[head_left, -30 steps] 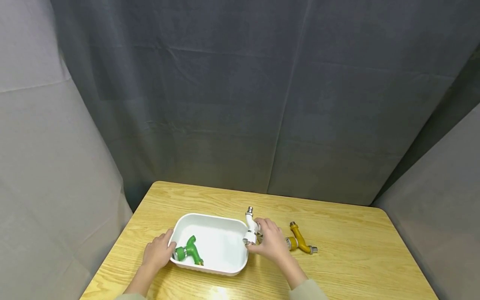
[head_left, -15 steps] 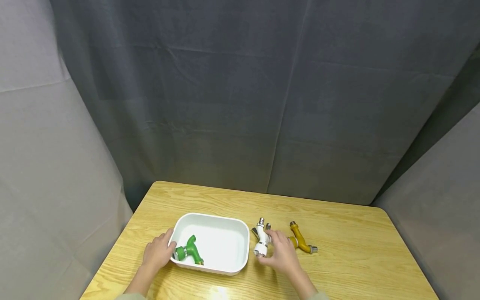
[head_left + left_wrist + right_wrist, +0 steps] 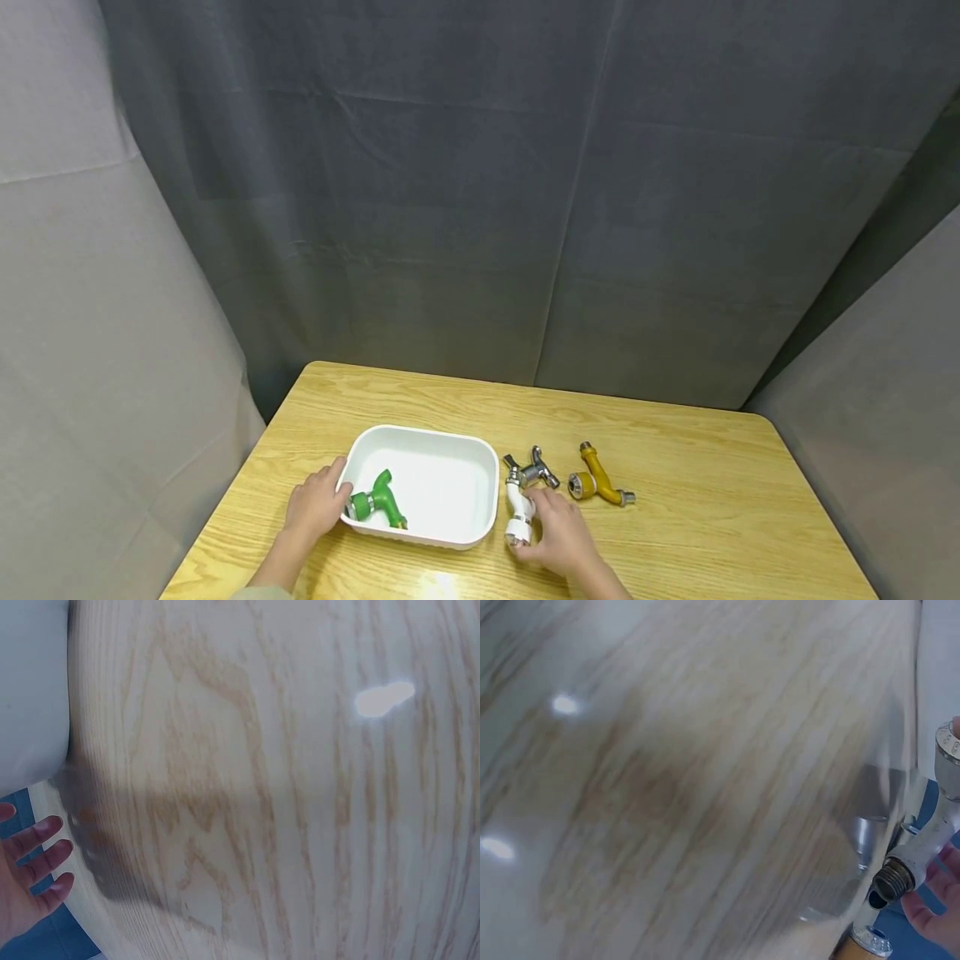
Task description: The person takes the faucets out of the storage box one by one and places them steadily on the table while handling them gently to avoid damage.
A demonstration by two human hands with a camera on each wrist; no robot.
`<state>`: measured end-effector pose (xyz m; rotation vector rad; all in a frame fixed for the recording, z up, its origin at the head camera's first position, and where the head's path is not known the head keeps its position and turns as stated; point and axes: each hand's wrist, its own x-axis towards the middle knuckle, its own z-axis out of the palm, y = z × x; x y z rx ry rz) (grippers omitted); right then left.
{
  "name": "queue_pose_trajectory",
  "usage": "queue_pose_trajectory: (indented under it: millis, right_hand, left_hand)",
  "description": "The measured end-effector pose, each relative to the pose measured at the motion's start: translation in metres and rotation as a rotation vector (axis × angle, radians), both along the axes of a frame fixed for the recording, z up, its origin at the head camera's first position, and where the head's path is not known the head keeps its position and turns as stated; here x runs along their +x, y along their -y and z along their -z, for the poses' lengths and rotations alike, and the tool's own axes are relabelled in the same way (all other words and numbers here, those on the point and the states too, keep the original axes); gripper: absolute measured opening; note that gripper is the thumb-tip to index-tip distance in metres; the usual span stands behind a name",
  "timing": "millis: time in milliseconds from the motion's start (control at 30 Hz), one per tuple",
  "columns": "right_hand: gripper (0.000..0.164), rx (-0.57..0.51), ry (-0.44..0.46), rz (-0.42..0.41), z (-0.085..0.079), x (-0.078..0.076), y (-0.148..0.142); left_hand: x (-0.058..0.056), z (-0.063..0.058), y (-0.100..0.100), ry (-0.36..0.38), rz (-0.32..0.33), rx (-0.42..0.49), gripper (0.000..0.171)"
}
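My right hand (image 3: 558, 533) pinches a white tap (image 3: 519, 512) with silver ends, just right of the white basin (image 3: 420, 542). In the right wrist view the white tap (image 3: 930, 832) shows its threaded end, with fingers (image 3: 930, 919) behind it. Whether it touches the table cannot be seen. My left hand (image 3: 315, 504) rests at the basin's left rim. The left wrist view shows its fingers (image 3: 49, 862) loosely spread beside the basin wall (image 3: 34, 697). Inside the basin, at the left, lies a green tap (image 3: 384, 500).
A silver tap (image 3: 534, 471) lies just behind the white one. Farther right is a yellow tap (image 3: 600, 475). Everything is on a wooden table (image 3: 712, 517), with a dark grey curtain (image 3: 450, 208) behind and light cloth (image 3: 112, 375) on the sides.
My right hand has carried the white tap from the basin's right edge to the right and nearer to me, uncovering the silver and yellow taps. The left hand has stayed put.
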<state>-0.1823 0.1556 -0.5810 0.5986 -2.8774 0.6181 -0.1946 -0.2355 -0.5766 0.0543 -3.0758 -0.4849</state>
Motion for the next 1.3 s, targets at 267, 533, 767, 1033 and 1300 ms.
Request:
queue_pose_trajectory:
  millis: [267, 533, 767, 1033, 1300]
  right_hand:
    - [0.075, 0.049, 0.05, -0.017, 0.0086, -0.0005, 0.0023]
    - [0.074, 0.084, 0.077, -0.03, 0.0066, -0.0021, 0.0036]
    - [0.075, 0.123, 0.091, -0.036, 0.0059, -0.0021, 0.0047]
    - [0.072, 0.134, 0.088, -0.031, 0.0063, -0.0006, 0.0051]
    - [0.068, 0.13, 0.114, -0.031, 0.0032, 0.0016, 0.0046]
  left_hand:
    - [0.0006, -0.0007, -0.0001, 0.006, -0.002, 0.005, 0.045]
    - [0.0, 0.0001, -0.0005, 0.001, -0.008, 0.006, 0.045]
    - [-0.0004, 0.0002, 0.0005, 0.001, -0.005, 0.008, 0.044]
    - [0.0003, 0.0006, 0.0012, 0.0, -0.003, 0.006, 0.045]
    - [0.0001, 0.0011, 0.0001, -0.001, -0.002, 0.009, 0.045]
